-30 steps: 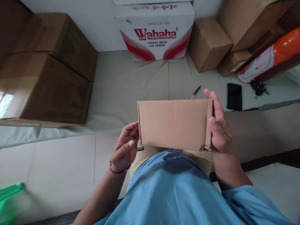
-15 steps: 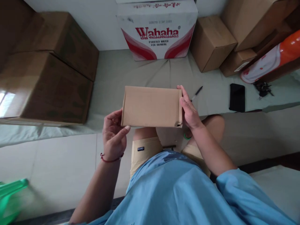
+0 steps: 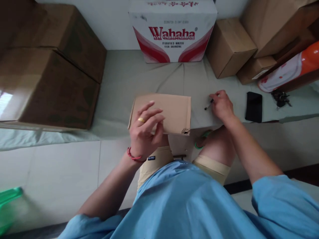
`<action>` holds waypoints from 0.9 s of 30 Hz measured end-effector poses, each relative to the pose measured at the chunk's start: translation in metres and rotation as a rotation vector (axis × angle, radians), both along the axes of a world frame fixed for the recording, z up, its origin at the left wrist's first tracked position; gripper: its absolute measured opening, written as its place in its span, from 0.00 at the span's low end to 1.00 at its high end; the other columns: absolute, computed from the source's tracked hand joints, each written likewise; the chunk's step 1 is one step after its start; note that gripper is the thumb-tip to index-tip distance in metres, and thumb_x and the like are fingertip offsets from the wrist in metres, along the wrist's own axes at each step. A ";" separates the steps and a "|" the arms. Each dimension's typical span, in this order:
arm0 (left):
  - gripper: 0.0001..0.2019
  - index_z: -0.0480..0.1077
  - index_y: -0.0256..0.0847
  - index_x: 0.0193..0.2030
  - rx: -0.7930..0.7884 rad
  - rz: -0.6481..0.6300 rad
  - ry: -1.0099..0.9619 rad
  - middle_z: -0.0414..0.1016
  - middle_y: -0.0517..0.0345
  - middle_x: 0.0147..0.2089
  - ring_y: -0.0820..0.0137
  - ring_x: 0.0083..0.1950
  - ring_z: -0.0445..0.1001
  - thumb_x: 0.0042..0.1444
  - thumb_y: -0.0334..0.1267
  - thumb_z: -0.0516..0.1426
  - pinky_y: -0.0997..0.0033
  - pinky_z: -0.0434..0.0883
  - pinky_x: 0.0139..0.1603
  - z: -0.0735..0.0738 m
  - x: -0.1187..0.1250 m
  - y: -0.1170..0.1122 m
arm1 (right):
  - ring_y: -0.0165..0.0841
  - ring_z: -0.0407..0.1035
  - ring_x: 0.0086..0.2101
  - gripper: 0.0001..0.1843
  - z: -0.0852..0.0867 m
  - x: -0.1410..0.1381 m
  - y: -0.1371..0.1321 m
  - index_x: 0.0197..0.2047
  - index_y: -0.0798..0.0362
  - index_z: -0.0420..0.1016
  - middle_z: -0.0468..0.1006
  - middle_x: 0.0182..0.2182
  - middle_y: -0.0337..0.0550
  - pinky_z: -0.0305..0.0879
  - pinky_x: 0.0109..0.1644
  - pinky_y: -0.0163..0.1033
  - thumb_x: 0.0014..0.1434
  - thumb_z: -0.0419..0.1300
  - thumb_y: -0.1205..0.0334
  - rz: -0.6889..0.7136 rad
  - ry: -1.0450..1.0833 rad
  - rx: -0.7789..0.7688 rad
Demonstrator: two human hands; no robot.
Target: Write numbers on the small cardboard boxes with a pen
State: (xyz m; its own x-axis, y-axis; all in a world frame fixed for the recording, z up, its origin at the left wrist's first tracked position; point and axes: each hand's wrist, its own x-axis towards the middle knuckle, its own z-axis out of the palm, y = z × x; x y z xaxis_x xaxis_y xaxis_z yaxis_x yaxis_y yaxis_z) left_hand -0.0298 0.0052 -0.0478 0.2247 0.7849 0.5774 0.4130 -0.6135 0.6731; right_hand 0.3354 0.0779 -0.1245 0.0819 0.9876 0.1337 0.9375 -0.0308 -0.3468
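A small flat cardboard box (image 3: 175,113) lies at the front edge of the surface covered with pale green cloth (image 3: 119,86). Over its left part is my left hand (image 3: 147,127), fingers apart and slightly bent, a ring on one finger; whether it touches the top is hard to tell. To the right of the box, my right hand (image 3: 221,104) pinches a pen (image 3: 208,105). The pen's dark tip points down and left, and its other end is hidden by my fingers. A black phone (image 3: 254,107) lies to the right of this hand.
Behind stands a white and red Wahaha water carton (image 3: 174,36). Large cardboard boxes (image 3: 59,86) rise at left; smaller boxes (image 3: 230,49) stand at right. Keys (image 3: 281,99) lie near an orange and white cylinder (image 3: 286,71). A green plastic item (image 3: 10,205) is at lower left.
Both hands held the box by its sides before. Now the box rests lower, my left hand has moved over its top, and my right hand has moved right and taken hold of the pen.
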 end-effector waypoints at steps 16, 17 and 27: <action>0.21 0.76 0.44 0.68 -0.206 -0.257 0.578 0.68 0.47 0.78 0.49 0.82 0.62 0.72 0.45 0.60 0.38 0.58 0.82 0.008 0.020 0.027 | 0.29 0.55 0.21 0.11 0.041 -0.016 -0.038 0.32 0.48 0.68 0.61 0.19 0.31 0.51 0.28 0.37 0.57 0.66 0.53 -0.298 0.662 0.169; 0.21 0.77 0.44 0.68 -0.227 -0.293 0.562 0.68 0.46 0.79 0.49 0.83 0.61 0.72 0.45 0.61 0.37 0.57 0.83 0.009 0.017 0.030 | 0.27 0.49 0.19 0.15 0.046 -0.023 -0.049 0.31 0.46 0.64 0.56 0.18 0.28 0.48 0.24 0.35 0.57 0.64 0.49 -0.306 0.872 0.190; 0.19 0.79 0.43 0.64 -0.291 -0.403 0.479 0.70 0.47 0.77 0.51 0.83 0.60 0.67 0.39 0.64 0.36 0.55 0.84 0.012 0.004 0.040 | 0.24 0.61 0.21 0.14 0.070 -0.108 -0.122 0.44 0.49 0.80 0.79 0.28 0.37 0.54 0.23 0.31 0.58 0.73 0.54 -0.096 1.462 -0.047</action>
State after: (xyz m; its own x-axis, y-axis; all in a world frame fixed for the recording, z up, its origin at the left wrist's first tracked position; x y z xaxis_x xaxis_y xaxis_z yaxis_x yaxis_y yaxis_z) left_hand -0.0254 0.0447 -0.0357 0.7092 0.6948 0.1198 0.4839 -0.6033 0.6340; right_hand 0.2271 -0.0438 -0.0543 0.1777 0.9716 -0.1561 -0.2463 -0.1097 -0.9630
